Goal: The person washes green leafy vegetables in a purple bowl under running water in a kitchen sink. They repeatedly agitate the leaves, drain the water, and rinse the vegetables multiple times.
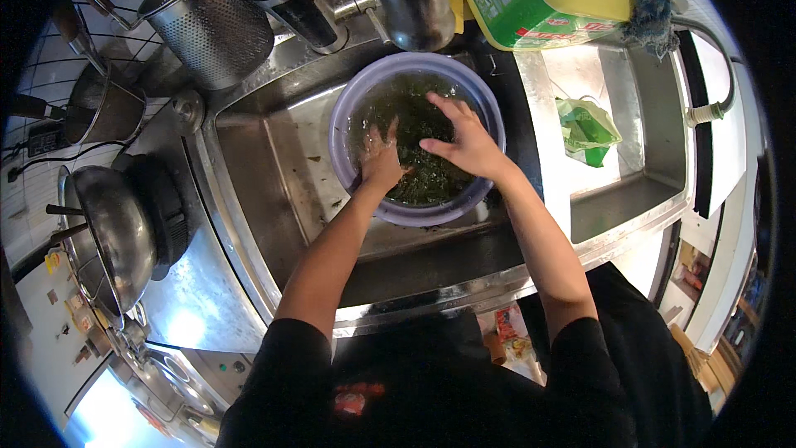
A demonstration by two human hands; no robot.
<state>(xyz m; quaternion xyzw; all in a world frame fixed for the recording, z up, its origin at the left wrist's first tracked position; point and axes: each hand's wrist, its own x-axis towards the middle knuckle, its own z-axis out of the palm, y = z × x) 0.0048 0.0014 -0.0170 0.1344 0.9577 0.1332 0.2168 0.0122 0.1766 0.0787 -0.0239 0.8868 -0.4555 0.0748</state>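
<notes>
A round purple plastic basin (418, 218) sits in a stainless steel sink basin (242, 180). Water and dark green leafy matter (429, 177) fill much of it. My left hand (382, 158) reaches into the water at the basin's left side, fingers spread and partly under the surface, with nothing seen held. Over the right half of the basin is my right hand (463, 137), its thumb and fingers apart and nothing between them. Whether its fingertips touch the water is hard to tell. Small dark green scraps lie on the sink floor beside the basin.
A second sink compartment (662, 137) at the right holds a green plastic bag (587, 127). Behind stand a yellow and green jug (559, 0), a metal faucet (354, 3) and a perforated steel strainer (208, 28). Metal pans (118, 236) stand at the left.
</notes>
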